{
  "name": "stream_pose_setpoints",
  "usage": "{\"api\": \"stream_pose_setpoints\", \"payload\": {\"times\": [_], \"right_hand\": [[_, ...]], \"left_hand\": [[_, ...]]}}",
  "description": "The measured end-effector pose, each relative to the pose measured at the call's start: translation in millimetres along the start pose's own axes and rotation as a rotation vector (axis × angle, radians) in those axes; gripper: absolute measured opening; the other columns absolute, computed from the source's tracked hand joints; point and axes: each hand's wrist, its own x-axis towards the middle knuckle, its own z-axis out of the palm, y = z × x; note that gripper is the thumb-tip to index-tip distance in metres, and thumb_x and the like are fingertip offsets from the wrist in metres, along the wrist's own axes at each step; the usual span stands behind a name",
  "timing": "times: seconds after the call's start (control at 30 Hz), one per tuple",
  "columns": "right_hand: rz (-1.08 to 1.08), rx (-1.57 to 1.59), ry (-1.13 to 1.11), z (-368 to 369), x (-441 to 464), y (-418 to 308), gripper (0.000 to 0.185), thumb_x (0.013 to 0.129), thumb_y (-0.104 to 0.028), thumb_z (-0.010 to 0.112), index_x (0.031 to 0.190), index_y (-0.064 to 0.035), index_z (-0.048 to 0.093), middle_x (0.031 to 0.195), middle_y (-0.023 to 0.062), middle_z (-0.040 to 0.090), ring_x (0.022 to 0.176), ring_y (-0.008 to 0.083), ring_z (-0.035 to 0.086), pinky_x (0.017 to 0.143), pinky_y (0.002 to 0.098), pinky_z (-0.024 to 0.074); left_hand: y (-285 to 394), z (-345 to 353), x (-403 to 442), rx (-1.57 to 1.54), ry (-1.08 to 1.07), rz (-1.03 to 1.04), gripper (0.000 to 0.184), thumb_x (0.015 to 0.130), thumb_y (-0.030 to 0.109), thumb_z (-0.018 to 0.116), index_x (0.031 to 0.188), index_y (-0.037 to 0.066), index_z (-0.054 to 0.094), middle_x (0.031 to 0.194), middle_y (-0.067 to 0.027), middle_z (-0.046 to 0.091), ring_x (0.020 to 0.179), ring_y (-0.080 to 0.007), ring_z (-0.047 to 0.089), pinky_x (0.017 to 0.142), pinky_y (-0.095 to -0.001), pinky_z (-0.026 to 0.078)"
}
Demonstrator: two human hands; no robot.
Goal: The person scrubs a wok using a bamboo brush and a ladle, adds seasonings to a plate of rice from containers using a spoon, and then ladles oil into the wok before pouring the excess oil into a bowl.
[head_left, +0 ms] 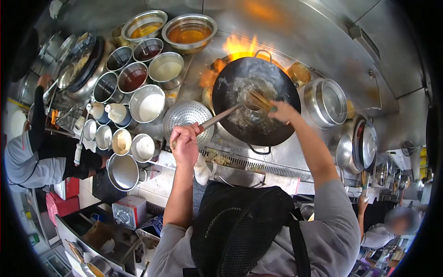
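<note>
My left hand is closed round the wooden handle of a ladle, whose head reaches into a large black wok. In my right hand is a bamboo wok brush, its bristles down in the wok beside the ladle's head. Foamy liquid wets the wok's middle. Flames rise behind the wok's far rim. A perforated strainer lies left of the wok, close to my left hand.
Metal pots of sauces and seasonings, including a white-filled pot, stand to the left. Two bowls of amber liquid, one a wide bowl, sit at the back. Steel pots stand right of the wok. Other people work at far left and far right.
</note>
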Motion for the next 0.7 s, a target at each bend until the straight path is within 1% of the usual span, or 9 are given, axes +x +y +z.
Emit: {"api": "stream_pose_setpoints", "payload": {"times": [0.07, 0.17, 0.23, 0.27, 0.3, 0.37, 0.47, 0.57, 0.7], "right_hand": [[0.087, 0.307, 0.002, 44.3, -23.5, -11.5, 0.080, 0.084, -0.030, 0.075, 0.155, -0.0109, 0.044, 0.101, 0.0150, 0.071, 0.057, 0.0240, 0.066, 0.046, 0.0388, 0.0532], [0.160, 0.996, -0.312, 44.3, -38.6, -10.6, 0.081, 0.086, -0.030, 0.079, 0.158, -0.0227, 0.042, 0.092, 0.0099, 0.065, 0.060, 0.0217, 0.063, 0.043, 0.0338, 0.0490], [0.115, 0.528, -0.336, 22.3, -34.8, 13.6, 0.081, 0.085, -0.034, 0.079, 0.157, -0.0264, 0.043, 0.095, 0.0110, 0.068, 0.067, 0.0233, 0.067, 0.046, 0.0370, 0.0526], [-0.033, 0.091, -0.179, 9.6, -31.6, 20.8, 0.078, 0.084, -0.037, 0.079, 0.154, -0.0278, 0.047, 0.096, 0.0146, 0.071, 0.077, 0.0322, 0.071, 0.060, 0.0438, 0.0593], [-0.032, 0.097, -0.172, 5.3, -30.0, 24.6, 0.078, 0.084, -0.037, 0.079, 0.154, -0.0278, 0.047, 0.096, 0.0146, 0.071, 0.077, 0.0322, 0.071, 0.060, 0.0438, 0.0593], [-0.122, -0.447, 0.368, 5.7, -31.9, 29.3, 0.073, 0.090, -0.037, 0.071, 0.156, -0.0293, 0.039, 0.120, 0.0233, 0.065, 0.099, 0.0473, 0.068, 0.087, 0.0526, 0.0571], [-0.019, -0.137, 0.682, 29.7, -31.3, 21.5, 0.073, 0.094, -0.037, 0.067, 0.158, -0.0308, 0.033, 0.130, 0.0221, 0.060, 0.101, 0.0465, 0.068, 0.088, 0.0534, 0.0566], [-0.196, -0.142, 0.507, 39.9, -31.9, 27.9, 0.072, 0.094, -0.039, 0.066, 0.157, -0.0310, 0.034, 0.129, 0.0234, 0.059, 0.101, 0.0462, 0.068, 0.088, 0.0535, 0.0563], [-0.029, -0.541, 0.280, 47.7, -29.6, 29.6, 0.069, 0.096, -0.041, 0.064, 0.157, -0.0280, 0.036, 0.127, 0.0251, 0.062, 0.092, 0.0393, 0.073, 0.081, 0.0478, 0.0594]], "left_hand": [[-15.4, -14.8, -1.8, -0.046, 0.024, 0.004, 0.018, 0.095, 0.016, 0.060, 0.082, 0.009, 0.050, 0.077, -0.0072, 0.054, 0.087, -0.0247, 0.055, 0.105, -0.0501, 0.041], [-17.9, -36.8, -2.0, -0.121, 0.072, 0.007, 0.021, 0.096, 0.021, 0.056, 0.079, 0.011, 0.049, 0.075, -0.0055, 0.053, 0.086, -0.0251, 0.055, 0.105, -0.0517, 0.042], [-9.0, -56.1, -0.2, -0.217, 0.174, -0.055, 0.022, 0.097, 0.022, 0.055, 0.079, 0.012, 0.049, 0.074, -0.0047, 0.052, 0.086, -0.0251, 0.056, 0.105, -0.0510, 0.042], [-5.0, -55.2, -1.2, -0.272, 0.150, -0.063, 0.021, 0.098, 0.021, 0.055, 0.079, 0.012, 0.050, 0.075, -0.0052, 0.052, 0.088, -0.0259, 0.056, 0.106, -0.0503, 0.042], [-5.9, -52.2, -1.3, -0.271, 0.141, -0.066, 0.021, 0.098, 0.021, 0.055, 0.079, 0.012, 0.050, 0.075, -0.0052, 0.052, 0.088, -0.0259, 0.056, 0.106, -0.0503, 0.042], [-9.7, -43.5, -7.8, -0.182, 0.262, -0.100, 0.021, 0.099, 0.019, 0.054, 0.079, 0.011, 0.050, 0.077, -0.0060, 0.053, 0.090, -0.0270, 0.056, 0.106, -0.0499, 0.042], [-18.7, -46.2, -8.5, -0.236, 0.266, -0.042, 0.019, 0.099, 0.016, 0.055, 0.081, 0.010, 0.051, 0.079, -0.0068, 0.053, 0.092, -0.0282, 0.055, 0.105, -0.0504, 0.042], [-17.3, -38.3, -7.1, -0.220, 0.249, -0.022, 0.016, 0.098, 0.014, 0.055, 0.083, 0.010, 0.051, 0.079, -0.0070, 0.053, 0.091, -0.0280, 0.055, 0.104, -0.0505, 0.042], [-11.1, -5.5, -3.2, -0.033, 0.037, 0.026, 0.013, 0.097, 0.009, 0.057, 0.085, 0.009, 0.051, 0.077, -0.0073, 0.054, 0.085, -0.0262, 0.054, 0.104, -0.0511, 0.042]]}}
